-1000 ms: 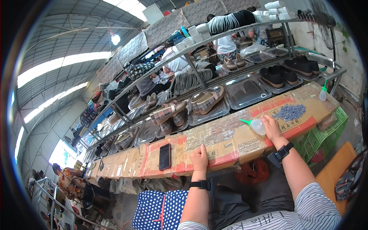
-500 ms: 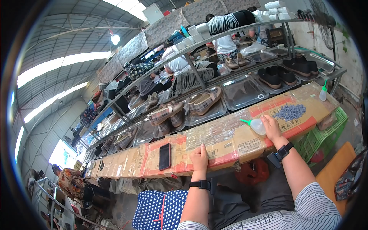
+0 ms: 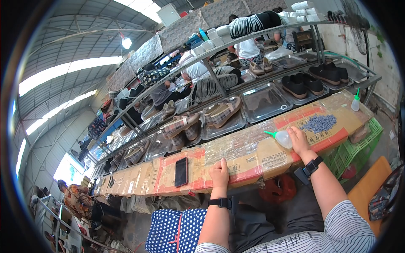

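Note:
My right hand (image 3: pixel 298 142) rests on the cardboard-covered bench (image 3: pixel 247 162), its fingers round the body of a translucent squeeze bottle (image 3: pixel 283 139). The bottle lies tilted on its side, its green nozzle pointing left. Just beyond that hand is a spread pile of small grey-blue pellets (image 3: pixel 319 123). My left hand (image 3: pixel 219 173) is closed in a fist at the bench's near edge, thumb up, with nothing showing in it. To its left lies a dark phone (image 3: pixel 181 172) in a red-edged case.
Behind the bench runs a line of metal trays (image 3: pixel 266 102) bearing plaid shoes (image 3: pixel 222 111) and black shoes (image 3: pixel 302 85), under a metal rack. A second green-tipped bottle (image 3: pixel 355 103) stands at the right end, above a green crate (image 3: pixel 354 147). Several people work beyond.
The trays and the shoes on them have shifted slightly to the left. Both my hands, the bottle and the pellets stay where they were.

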`<action>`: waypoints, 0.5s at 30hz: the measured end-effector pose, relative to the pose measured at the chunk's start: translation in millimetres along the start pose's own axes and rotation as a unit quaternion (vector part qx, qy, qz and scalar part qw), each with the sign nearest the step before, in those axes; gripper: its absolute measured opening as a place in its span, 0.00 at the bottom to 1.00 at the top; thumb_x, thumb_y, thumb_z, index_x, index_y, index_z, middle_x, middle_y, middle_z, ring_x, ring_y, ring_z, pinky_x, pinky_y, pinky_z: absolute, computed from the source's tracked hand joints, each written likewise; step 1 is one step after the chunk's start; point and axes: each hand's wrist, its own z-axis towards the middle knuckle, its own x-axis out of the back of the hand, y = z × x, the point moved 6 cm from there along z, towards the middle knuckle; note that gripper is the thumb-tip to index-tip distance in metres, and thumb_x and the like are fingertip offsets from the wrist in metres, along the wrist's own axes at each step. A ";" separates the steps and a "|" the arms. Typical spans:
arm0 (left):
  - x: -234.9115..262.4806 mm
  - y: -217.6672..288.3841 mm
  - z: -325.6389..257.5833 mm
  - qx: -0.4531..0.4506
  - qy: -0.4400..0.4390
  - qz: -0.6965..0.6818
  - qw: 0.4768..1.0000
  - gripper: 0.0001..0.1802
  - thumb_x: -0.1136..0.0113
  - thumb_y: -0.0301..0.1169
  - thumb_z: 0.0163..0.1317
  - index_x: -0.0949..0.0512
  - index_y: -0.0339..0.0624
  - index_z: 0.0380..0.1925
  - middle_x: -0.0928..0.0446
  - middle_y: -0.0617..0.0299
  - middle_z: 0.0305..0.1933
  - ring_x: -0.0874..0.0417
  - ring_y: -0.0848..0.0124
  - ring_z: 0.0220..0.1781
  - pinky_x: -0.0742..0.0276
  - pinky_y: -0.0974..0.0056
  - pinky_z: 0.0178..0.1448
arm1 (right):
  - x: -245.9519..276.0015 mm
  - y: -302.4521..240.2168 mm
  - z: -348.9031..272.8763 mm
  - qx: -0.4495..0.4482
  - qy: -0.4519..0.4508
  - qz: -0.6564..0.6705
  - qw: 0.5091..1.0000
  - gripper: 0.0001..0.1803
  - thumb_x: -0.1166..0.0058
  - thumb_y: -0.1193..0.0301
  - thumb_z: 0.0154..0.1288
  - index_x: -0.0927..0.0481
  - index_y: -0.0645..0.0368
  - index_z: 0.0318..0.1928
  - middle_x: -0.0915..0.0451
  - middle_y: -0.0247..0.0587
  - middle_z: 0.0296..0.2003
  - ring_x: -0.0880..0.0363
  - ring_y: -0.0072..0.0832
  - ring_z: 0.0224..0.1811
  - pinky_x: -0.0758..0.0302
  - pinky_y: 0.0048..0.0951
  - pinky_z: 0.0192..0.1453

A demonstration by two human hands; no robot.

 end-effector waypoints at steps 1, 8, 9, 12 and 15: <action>0.0 0.4 0.1 0.003 -0.001 0.001 1.000 0.28 0.47 0.38 0.70 0.26 0.36 0.11 0.32 0.63 0.09 0.34 0.75 0.13 0.37 0.63 0.23 | 0.0 -0.1 0.1 0.002 0.002 0.000 1.000 0.22 0.56 0.56 0.74 0.21 0.65 0.36 0.20 0.55 0.30 0.20 0.50 0.35 0.27 0.42 0.40; -3.8 2.6 -2.0 0.014 -0.003 -0.031 0.999 0.26 0.46 0.36 0.69 0.30 0.33 0.13 0.37 0.53 0.11 0.37 0.68 0.15 0.39 0.59 0.24 | 5.4 -4.2 -2.2 0.021 0.023 -0.005 1.000 0.22 0.55 0.57 0.74 0.21 0.65 0.37 0.20 0.56 0.32 0.20 0.50 0.36 0.26 0.42 0.41; -2.6 0.5 -1.7 0.019 -0.004 -0.026 0.999 0.26 0.46 0.36 0.69 0.30 0.33 0.13 0.36 0.53 0.11 0.37 0.68 0.15 0.39 0.59 0.24 | 3.9 -3.7 -2.1 0.019 0.025 -0.007 0.999 0.22 0.55 0.57 0.74 0.21 0.65 0.37 0.20 0.56 0.32 0.20 0.50 0.36 0.26 0.42 0.41; -3.8 0.2 -1.2 0.017 -0.010 -0.019 1.000 0.25 0.45 0.36 0.69 0.30 0.33 0.13 0.36 0.53 0.12 0.37 0.68 0.14 0.39 0.59 0.24 | 3.1 2.8 -0.5 0.005 0.031 0.000 0.999 0.20 0.54 0.58 0.73 0.21 0.64 0.38 0.19 0.56 0.33 0.20 0.49 0.37 0.26 0.41 0.42; -0.7 5.8 -1.6 0.009 -0.006 -0.018 1.000 0.25 0.45 0.35 0.69 0.30 0.33 0.13 0.35 0.53 0.12 0.37 0.69 0.14 0.40 0.59 0.23 | 5.6 1.9 -3.2 0.001 0.052 0.028 0.998 0.18 0.52 0.60 0.72 0.21 0.64 0.37 0.19 0.52 0.33 0.20 0.45 0.38 0.26 0.39 0.43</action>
